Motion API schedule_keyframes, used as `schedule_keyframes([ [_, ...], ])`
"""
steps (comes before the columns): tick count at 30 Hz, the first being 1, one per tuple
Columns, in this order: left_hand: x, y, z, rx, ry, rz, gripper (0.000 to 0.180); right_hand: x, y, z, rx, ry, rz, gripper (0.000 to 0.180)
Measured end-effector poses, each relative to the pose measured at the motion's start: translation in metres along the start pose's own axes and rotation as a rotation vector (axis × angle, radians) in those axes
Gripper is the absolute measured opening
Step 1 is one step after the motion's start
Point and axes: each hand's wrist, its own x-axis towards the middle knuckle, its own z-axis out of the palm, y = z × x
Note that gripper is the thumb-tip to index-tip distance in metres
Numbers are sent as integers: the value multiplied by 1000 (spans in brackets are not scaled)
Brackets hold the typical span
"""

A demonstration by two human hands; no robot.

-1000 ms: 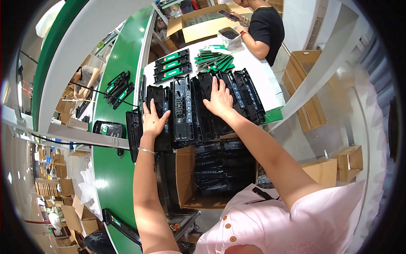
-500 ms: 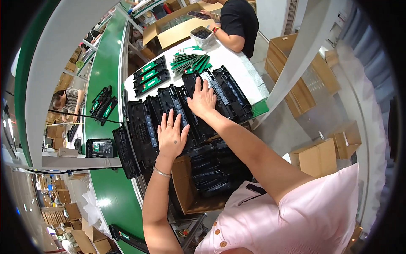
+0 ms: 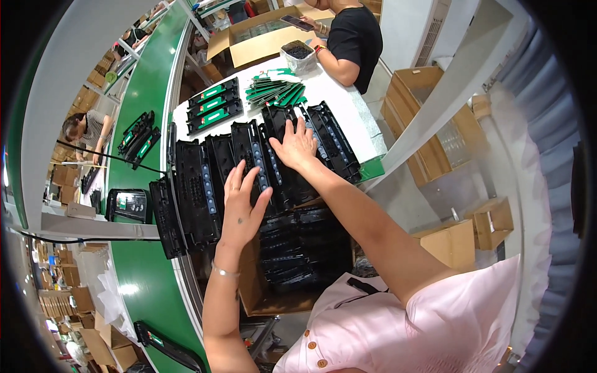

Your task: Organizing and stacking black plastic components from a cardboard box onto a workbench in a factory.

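Several long black plastic housings [image 3: 190, 180], some with a row of round grey-blue dots, lie side by side along the near part of the white table. Over the middle ones my left hand [image 3: 242, 211] is held with its fingers spread, nothing in them. My right hand [image 3: 297, 146] rests, fingers apart, on the housings farther right, next to a strip with pale dots [image 3: 316, 138]. Beyond them lie a fanned pile of green and black flat strips [image 3: 277, 89] and several black housings with green labels [image 3: 213, 105].
A cardboard box [image 3: 252, 276] packed with black housings stands below the table's near edge. Along the left runs a green conveyor [image 3: 149, 280] carrying more housings [image 3: 138, 138]. Across the table a person in black [image 3: 356, 43] holds a phone beside a tub of small black parts [image 3: 298, 55].
My left hand has lifted a little off the housings and its fingers have curled slightly. My right hand stays on the housings. The whole view has shifted slightly.
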Motion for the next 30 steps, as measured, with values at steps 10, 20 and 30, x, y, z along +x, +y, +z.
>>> schedule_keyframes([
  [10, -113, -8, -19, -408, 189, -230, 32, 22, 22, 32, -194, 287, -215, 63],
  [20, -297, -93, 141, -1234, 725, -1441, 21, -128, 25, -24, 323, -278, -896, 15],
  [30, -299, -71, 528, -1982, 789, -2181, 63, -98, 333, 383, -688, -1000, -621, 74],
])
